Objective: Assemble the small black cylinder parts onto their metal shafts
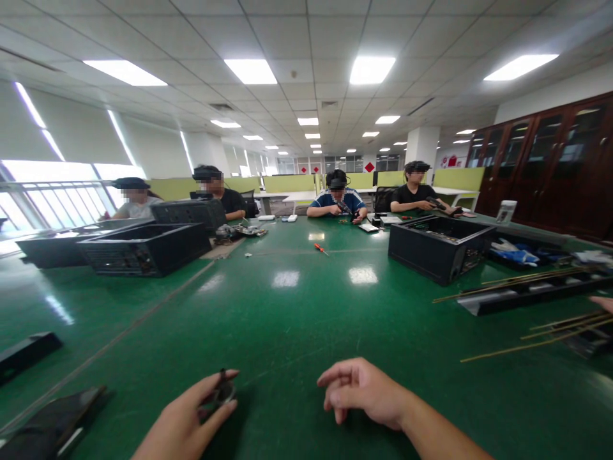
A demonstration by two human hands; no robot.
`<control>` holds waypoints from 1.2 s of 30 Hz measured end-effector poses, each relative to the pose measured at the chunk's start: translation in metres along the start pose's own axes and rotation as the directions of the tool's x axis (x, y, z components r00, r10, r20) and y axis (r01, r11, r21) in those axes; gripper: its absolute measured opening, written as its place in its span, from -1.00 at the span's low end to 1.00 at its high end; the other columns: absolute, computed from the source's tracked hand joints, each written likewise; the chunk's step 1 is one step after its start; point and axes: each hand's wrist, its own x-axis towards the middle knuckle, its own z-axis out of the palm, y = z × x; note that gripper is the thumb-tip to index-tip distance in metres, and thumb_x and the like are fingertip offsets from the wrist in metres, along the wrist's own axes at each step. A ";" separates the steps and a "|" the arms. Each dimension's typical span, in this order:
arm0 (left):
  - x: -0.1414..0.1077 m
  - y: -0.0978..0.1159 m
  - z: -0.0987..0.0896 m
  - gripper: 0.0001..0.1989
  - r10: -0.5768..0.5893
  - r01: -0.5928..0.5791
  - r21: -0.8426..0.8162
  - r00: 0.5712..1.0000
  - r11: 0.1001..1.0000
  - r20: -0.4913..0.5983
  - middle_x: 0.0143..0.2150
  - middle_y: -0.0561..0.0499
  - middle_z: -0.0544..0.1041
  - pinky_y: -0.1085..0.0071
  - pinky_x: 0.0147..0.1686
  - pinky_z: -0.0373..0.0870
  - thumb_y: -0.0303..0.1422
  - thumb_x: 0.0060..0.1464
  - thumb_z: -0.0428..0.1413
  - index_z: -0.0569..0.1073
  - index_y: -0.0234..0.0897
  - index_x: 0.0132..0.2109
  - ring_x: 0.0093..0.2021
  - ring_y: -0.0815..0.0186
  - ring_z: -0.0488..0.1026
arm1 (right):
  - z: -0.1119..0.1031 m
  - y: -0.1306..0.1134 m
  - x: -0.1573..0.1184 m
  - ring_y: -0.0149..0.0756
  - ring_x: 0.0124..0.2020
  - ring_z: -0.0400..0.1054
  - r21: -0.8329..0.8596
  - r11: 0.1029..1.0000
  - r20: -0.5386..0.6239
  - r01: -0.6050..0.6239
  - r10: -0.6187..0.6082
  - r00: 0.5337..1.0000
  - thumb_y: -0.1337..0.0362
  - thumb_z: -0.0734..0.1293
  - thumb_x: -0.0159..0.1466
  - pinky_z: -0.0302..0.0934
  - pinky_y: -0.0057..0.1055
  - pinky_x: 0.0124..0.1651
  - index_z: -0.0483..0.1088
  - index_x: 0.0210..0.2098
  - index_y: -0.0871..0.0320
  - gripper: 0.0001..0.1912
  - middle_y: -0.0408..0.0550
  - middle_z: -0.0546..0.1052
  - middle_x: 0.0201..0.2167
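Observation:
At the lower left, my left hand (191, 412) is closed on a small round thing (224, 391), dark and shiny with a black part sticking up. The thumb and fingers pinch it just above the green table; its kind cannot be made out. My right hand (361, 391) hovers over the table to the right, fingers loosely bent and apart, holding nothing that shows. Bare green tabletop lies between the two hands.
Black computer cases stand at left (143, 249) and right (438, 249). A red screwdriver (320, 248) lies mid-table. Thin brass-coloured rods (507, 348) and a dark metal channel (522, 294) reach in from the right. Several people sit across the table. A dark flat panel (52, 421) lies lower left.

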 end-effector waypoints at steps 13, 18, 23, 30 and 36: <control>0.024 0.103 0.097 -0.83 0.272 -0.222 -0.192 0.916 0.956 0.295 -0.22 0.00 0.54 0.35 -0.14 0.34 -0.42 0.01 0.16 0.48 -0.23 -0.18 -0.19 0.24 0.46 | -0.012 0.008 0.005 -0.48 -0.38 0.34 -0.332 0.937 -0.345 0.112 -0.231 0.910 0.42 0.43 0.03 0.19 -0.51 -0.42 0.20 0.19 0.04 -0.25 -0.01 0.37 0.00; 0.021 0.095 0.090 -0.85 0.310 -0.255 -0.207 0.901 0.945 0.303 -0.20 -0.01 0.53 0.34 -0.10 0.32 -0.37 0.07 0.17 0.51 -0.20 -0.16 -0.16 0.24 0.45 | -0.006 0.010 0.005 -0.47 -0.39 0.35 -0.444 0.894 -0.324 0.068 -0.230 0.918 0.45 0.42 0.01 0.22 -0.50 -0.39 0.23 0.19 0.03 -0.25 -0.03 0.41 -0.02; 0.020 0.101 0.090 -0.81 0.336 -0.266 -0.235 0.877 0.935 0.344 -0.16 -0.03 0.54 0.35 -0.09 0.35 -0.39 0.08 0.15 0.55 -0.17 -0.13 -0.12 0.22 0.47 | -0.005 0.008 0.003 -0.46 -0.40 0.34 -0.488 0.870 -0.323 0.070 -0.254 0.912 0.43 0.42 0.03 0.22 -0.50 -0.39 0.26 0.14 0.07 -0.33 -0.04 0.44 -0.06; 0.018 0.089 0.099 -0.38 0.220 -0.145 -0.244 0.924 0.959 0.313 -0.04 -0.01 0.58 0.21 0.12 0.32 -0.47 -0.06 0.22 0.36 -0.10 0.19 0.00 0.17 0.49 | 0.000 -0.002 -0.002 -0.43 -0.44 0.29 -0.642 0.765 -0.312 0.036 -0.304 0.900 0.43 0.43 0.00 0.20 -0.49 -0.37 0.40 -0.08 0.12 -0.54 -0.17 0.43 -0.34; 0.016 0.084 0.102 -0.40 0.260 -0.221 -0.212 0.950 0.952 0.175 -0.05 0.00 0.57 0.15 0.14 0.32 -0.49 -0.07 0.20 0.36 -0.09 0.16 0.01 0.17 0.48 | 0.002 -0.003 -0.002 -0.38 -0.32 0.33 -0.720 0.687 -0.232 0.096 -0.368 0.900 0.51 0.37 0.00 0.20 -0.48 -0.30 0.48 -0.27 0.14 -0.71 -0.12 0.45 -0.24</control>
